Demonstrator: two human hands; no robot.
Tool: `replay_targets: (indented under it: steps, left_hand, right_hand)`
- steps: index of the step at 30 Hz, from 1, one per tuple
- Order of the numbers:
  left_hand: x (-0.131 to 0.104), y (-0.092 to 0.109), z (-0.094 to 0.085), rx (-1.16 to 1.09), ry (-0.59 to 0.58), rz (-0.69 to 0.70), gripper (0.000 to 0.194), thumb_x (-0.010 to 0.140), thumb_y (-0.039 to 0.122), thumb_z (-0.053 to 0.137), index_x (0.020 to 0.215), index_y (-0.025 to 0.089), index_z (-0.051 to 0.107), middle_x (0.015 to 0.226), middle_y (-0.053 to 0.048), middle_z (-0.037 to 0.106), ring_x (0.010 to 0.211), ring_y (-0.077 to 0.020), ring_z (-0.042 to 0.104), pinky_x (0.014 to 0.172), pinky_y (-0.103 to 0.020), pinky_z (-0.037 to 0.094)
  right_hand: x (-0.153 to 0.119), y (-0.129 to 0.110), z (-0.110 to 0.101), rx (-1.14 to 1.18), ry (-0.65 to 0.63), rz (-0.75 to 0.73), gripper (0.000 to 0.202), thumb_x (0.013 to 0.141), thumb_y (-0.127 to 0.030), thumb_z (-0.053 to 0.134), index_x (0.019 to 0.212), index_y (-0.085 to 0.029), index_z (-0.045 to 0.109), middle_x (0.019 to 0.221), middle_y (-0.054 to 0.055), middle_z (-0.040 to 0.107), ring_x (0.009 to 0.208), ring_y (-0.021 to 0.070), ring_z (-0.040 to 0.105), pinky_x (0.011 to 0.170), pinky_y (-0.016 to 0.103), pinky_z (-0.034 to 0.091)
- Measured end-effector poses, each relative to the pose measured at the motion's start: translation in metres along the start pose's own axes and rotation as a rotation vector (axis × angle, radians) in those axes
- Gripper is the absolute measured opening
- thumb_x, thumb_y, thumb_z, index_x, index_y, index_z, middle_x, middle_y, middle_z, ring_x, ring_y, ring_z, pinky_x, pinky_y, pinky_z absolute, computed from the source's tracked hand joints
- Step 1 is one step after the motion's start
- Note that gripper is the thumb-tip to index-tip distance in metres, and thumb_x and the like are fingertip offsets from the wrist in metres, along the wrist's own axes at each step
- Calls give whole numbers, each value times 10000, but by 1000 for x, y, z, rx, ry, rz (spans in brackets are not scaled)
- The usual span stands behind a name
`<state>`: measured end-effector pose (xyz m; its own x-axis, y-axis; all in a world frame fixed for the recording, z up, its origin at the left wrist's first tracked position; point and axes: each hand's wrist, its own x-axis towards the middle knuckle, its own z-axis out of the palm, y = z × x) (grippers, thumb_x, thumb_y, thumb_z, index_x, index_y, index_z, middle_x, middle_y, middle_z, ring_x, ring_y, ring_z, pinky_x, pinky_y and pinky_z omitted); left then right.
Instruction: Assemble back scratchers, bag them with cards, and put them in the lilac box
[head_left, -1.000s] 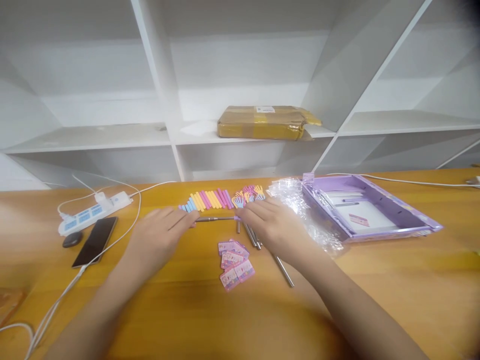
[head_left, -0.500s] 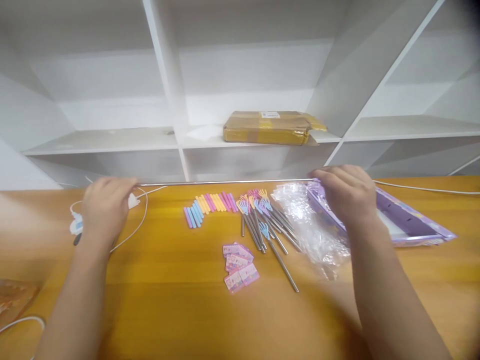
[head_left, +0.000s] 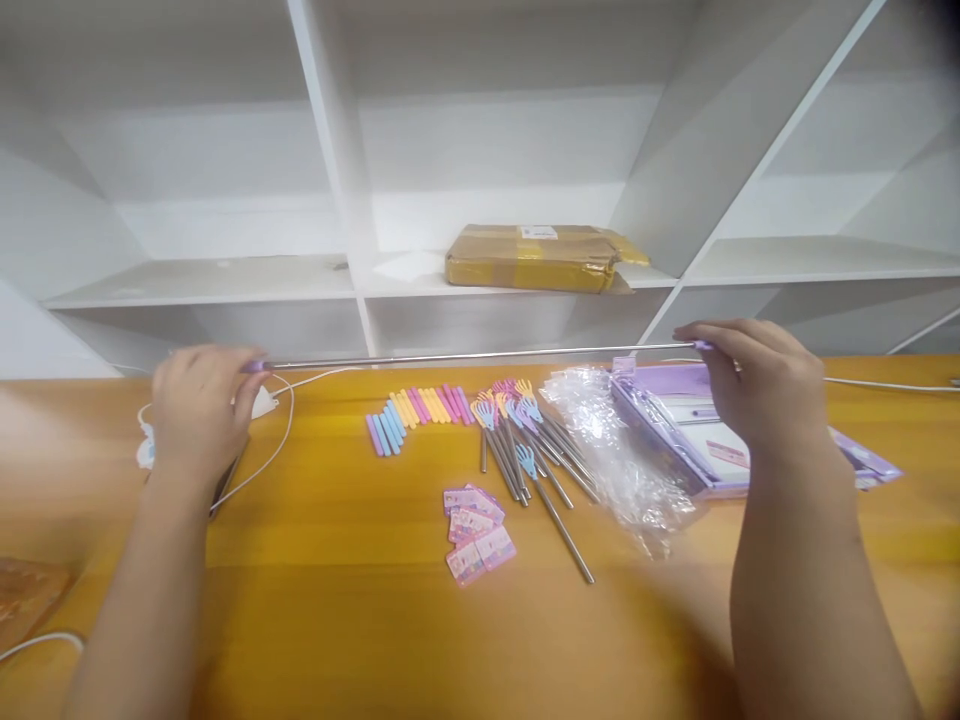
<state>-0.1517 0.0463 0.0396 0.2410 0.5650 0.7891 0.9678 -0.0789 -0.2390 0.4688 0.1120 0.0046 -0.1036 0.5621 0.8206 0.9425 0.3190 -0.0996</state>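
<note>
A thin metal telescopic back scratcher (head_left: 480, 354) is stretched out level above the far side of the table. Its left end, a purple piece, is pinched in my left hand (head_left: 201, 400). At the other end, my right hand (head_left: 765, 385) grips a second purple part, mostly hidden by the fingers. Below the rod lies a pile of metal back scratchers (head_left: 536, 440) with small coloured hand-shaped heads. Beside them is a row of short coloured tubes (head_left: 427, 408). Several pink printed cards (head_left: 480, 530) lie nearer to me.
Crumpled clear plastic bags (head_left: 626, 455) lie right of the pile, against a purple tray box (head_left: 667, 425) partly behind my right arm. A taped cardboard box (head_left: 536, 257) sits on the white shelf behind. White cables (head_left: 281, 440) run near my left hand.
My right hand has moved right, and the rod between my hands is now longer. Purple ends show at both hands. More of the tray box's inside is visible.
</note>
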Motion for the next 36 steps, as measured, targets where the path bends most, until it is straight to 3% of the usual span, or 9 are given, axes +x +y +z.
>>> replay_targets:
  steps: [5,12,19,25,29,32,36]
  left_hand:
    - [0,3,-2,3,63,-21,229,1023,423,629,1032,212,719,1037,-89,739,1110,-268,618,962,-411,478]
    - [2,3,1,-60,69,-107,281,1036,472,587,1037,213,694,988,-78,693,997,-237,597,972,-420,487]
    - [4,8,4,-72,107,-160,376,1023,539,565,1002,197,718,944,-85,662,933,-230,567,907,-385,486]
    - [2,2,8,-72,97,-184,374,1008,534,568,1013,193,721,934,-85,641,938,-238,551,918,-399,493]
    - [1,-3,9,-64,65,-148,339,1004,511,589,1003,191,703,902,-69,647,917,-232,536,916,-397,482]
    - [0,-4,9,-57,70,-91,329,1037,490,536,955,205,678,871,-69,647,879,-229,524,868,-374,460]
    - [-3,-4,10,-67,50,17,290,1060,444,512,946,216,652,852,-65,644,871,-232,527,836,-358,440]
  right_hand:
    - [2,0,-7,3,47,32,255,1011,-302,515,1057,-254,761,1125,96,779,1018,229,714,884,324,518]
    - [1,2,-10,-8,35,76,285,972,-275,540,1157,-240,755,1092,88,750,810,190,685,791,310,534]
    - [5,-15,-14,-34,46,81,301,952,-275,551,1171,-209,746,1081,117,714,857,196,655,776,299,524]
    - [6,-27,-13,-10,22,131,297,934,-274,545,1141,-202,746,1095,107,707,684,138,604,776,300,520]
    - [7,-25,-12,-35,-14,191,248,919,-280,567,1107,-210,713,1061,82,703,678,128,606,763,296,485]
    - [7,-19,-10,-100,-32,272,185,858,-335,613,988,-219,674,893,41,671,658,148,593,730,314,441]
    - [8,-12,-5,-180,-2,225,220,853,-444,552,797,-235,593,698,30,581,734,218,578,670,326,384]
